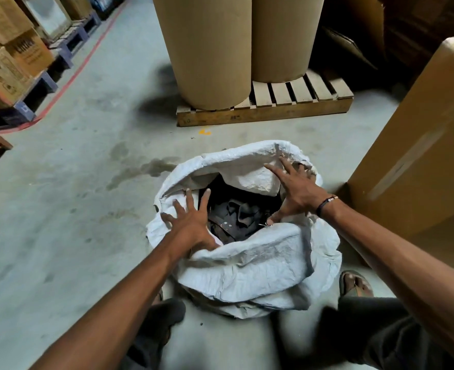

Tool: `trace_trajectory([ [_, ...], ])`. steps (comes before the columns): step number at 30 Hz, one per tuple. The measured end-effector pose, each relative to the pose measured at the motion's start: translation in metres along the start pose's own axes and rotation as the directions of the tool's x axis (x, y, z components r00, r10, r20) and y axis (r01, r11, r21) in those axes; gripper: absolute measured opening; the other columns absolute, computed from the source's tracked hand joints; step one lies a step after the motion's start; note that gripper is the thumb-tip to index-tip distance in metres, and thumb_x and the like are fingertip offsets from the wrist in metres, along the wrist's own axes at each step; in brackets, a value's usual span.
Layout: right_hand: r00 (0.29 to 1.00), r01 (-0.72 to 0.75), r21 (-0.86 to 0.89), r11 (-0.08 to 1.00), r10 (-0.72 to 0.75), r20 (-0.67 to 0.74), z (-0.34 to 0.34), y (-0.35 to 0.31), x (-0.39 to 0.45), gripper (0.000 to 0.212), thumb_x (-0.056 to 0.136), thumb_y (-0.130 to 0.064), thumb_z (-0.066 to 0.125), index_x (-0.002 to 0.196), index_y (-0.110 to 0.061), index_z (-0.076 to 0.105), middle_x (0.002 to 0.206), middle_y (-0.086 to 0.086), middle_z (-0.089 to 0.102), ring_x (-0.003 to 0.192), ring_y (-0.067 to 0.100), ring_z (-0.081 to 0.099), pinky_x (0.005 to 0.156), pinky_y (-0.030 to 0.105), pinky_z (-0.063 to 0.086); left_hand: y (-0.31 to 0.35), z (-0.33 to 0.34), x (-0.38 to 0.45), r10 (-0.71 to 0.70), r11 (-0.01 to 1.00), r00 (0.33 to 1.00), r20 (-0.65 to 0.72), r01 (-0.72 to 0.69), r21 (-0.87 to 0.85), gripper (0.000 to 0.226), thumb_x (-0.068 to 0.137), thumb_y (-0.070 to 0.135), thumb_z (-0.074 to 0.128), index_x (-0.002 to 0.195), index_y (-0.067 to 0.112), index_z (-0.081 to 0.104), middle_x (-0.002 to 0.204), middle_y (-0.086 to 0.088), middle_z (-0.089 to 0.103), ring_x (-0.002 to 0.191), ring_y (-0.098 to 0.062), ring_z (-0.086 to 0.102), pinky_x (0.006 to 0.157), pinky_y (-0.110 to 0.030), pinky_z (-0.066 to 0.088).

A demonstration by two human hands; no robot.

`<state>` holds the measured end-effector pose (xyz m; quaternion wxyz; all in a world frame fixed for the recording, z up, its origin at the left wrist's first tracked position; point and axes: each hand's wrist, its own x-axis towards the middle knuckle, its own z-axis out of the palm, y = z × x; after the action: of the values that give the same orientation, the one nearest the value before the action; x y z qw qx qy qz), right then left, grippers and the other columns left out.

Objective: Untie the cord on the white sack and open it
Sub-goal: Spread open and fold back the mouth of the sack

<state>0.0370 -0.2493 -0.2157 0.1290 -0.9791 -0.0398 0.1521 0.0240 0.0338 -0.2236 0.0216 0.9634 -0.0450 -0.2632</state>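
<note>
Although no cord can be seen anywhere on it, the white sack [247, 263] stands on the floor with its mouth spread wide, dark scraps [236, 214] showing inside. Opening appears essentially done; only folding the rim back may remain. Left hand [191, 222] presses the sack's left rim, grip wide, fingers splayed, holding nothing. Right hand [298, 190] rests likewise on the far right rim. Printing on the cartons [20, 54] well left of the sack is illegible.

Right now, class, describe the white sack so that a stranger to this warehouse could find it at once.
Find the wooden pallet bearing two tall brown rolls. On the floor in front of it sits the white sack, beside a big cardboard box. It alone is white, crumpled and open, with dark scraps inside.
</note>
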Motion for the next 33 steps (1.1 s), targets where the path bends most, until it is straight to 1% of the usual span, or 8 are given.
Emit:
trace_trajectory([
  [4,1.0,-0.001,0.063,0.998,-0.001,0.024,-0.003,0.009,0.009,0.177,0.006,-0.085,0.083,0.155,-0.059,-0.009,0.171,-0.005,-0.027,0.155,0.056,-0.005,0.112,0.085,0.013,-0.018,0.01,0.007,-0.102,0.985,0.988,0.118,0.084,0.153,0.126,0.084,0.031,0.081,0.158,0.043,-0.021,0.166,-0.011,-0.031,0.154,-0.045,-0.019,0.111,-0.082,0.001],
  [8,0.996,-0.06,0.066,0.996,0.055,0.069,-0.02,-0.002,0.007,0.175,0.023,-0.056,0.102,0.161,-0.049,-0.004,0.17,-0.001,-0.028,0.156,0.052,-0.004,0.112,0.082,0.008,-0.024,0.013,0.005,-0.073,0.964,0.996,0.044,0.06,0.26,0.09,0.104,0.027,0.057,0.159,0.046,-0.012,0.168,-0.009,-0.025,0.156,-0.04,-0.016,0.114,-0.079,0.005],
  [12,0.998,-0.037,0.062,0.997,0.033,0.061,-0.014,-0.002,0.01,0.17,0.022,-0.067,0.098,0.16,-0.05,0.001,0.172,-0.003,-0.023,0.156,0.052,0.003,0.116,0.08,0.018,-0.014,-0.017,0.005,0.031,0.991,0.994,0.107,-0.044,0.129,0.137,0.064,0.045,0.094,0.162,0.039,-0.002,0.172,-0.009,-0.001,0.155,-0.043,0.015,0.116,-0.071,0.019],
  [15,0.999,0.002,0.083,0.997,-0.004,0.035,-0.01,-0.004,0.006,0.157,0.033,-0.068,0.097,0.163,-0.043,0.012,0.174,0.003,-0.011,0.156,0.047,0.005,0.12,0.071,0.022,-0.014,-0.036,0.016,0.167,0.979,0.982,-0.091,-0.175,-0.099,0.114,0.056,0.046,0.096,0.152,0.033,0.037,0.155,-0.003,0.047,0.137,-0.028,0.05,0.108,-0.046,0.045],
  [17,0.999,0.025,0.132,0.991,-0.029,0.029,-0.009,-0.004,0.003,0.153,0.037,-0.063,0.099,0.163,-0.042,0.014,0.174,0.005,-0.009,0.158,0.044,0.0,0.122,0.069,0.022,-0.016,-0.045,0.026,0.18,0.964,0.964,-0.194,-0.212,-0.159,0.1,0.058,0.041,0.096,0.144,0.031,0.048,0.147,0.001,0.055,0.13,-0.025,0.054,0.102,-0.042,0.048],
  [23,0.988,-0.008,-0.043,0.999,0.015,0.156,-0.001,0.003,-0.009,0.163,0.038,-0.051,0.102,0.163,-0.044,-0.002,0.172,-0.002,-0.022,0.156,0.049,-0.013,0.12,0.073,0.002,-0.015,-0.062,0.055,0.103,0.981,0.972,-0.212,-0.134,-0.142,0.148,0.038,0.05,0.099,0.157,0.047,0.011,0.166,-0.007,0.018,0.15,-0.041,0.026,0.112,-0.071,0.029],
  [28,0.989,0.025,-0.201,0.979,0.005,0.148,-0.004,0.008,-0.015,0.122,0.083,0.005,0.069,0.162,-0.045,-0.009,0.17,-0.004,-0.03,0.156,0.05,-0.015,0.12,0.077,0.006,-0.023,-0.072,0.071,0.06,0.98,0.967,-0.247,-0.104,-0.168,0.167,0.025,0.065,0.096,0.156,0.051,-0.006,0.17,-0.003,-0.005,0.157,-0.038,0.001,0.118,-0.07,0.007],
  [33,0.969,0.032,-0.091,0.995,-0.009,0.249,-0.011,0.01,-0.011,0.156,0.053,-0.033,0.103,0.162,-0.047,-0.009,0.172,-0.001,-0.024,0.156,0.051,-0.011,0.121,0.072,0.004,-0.02,-0.076,0.07,0.111,0.936,0.966,-0.232,-0.18,-0.303,0.151,0.042,0.056,0.098,0.161,0.04,0.007,0.168,-0.01,0.011,0.155,-0.036,0.017,0.12,-0.057,0.029],
])
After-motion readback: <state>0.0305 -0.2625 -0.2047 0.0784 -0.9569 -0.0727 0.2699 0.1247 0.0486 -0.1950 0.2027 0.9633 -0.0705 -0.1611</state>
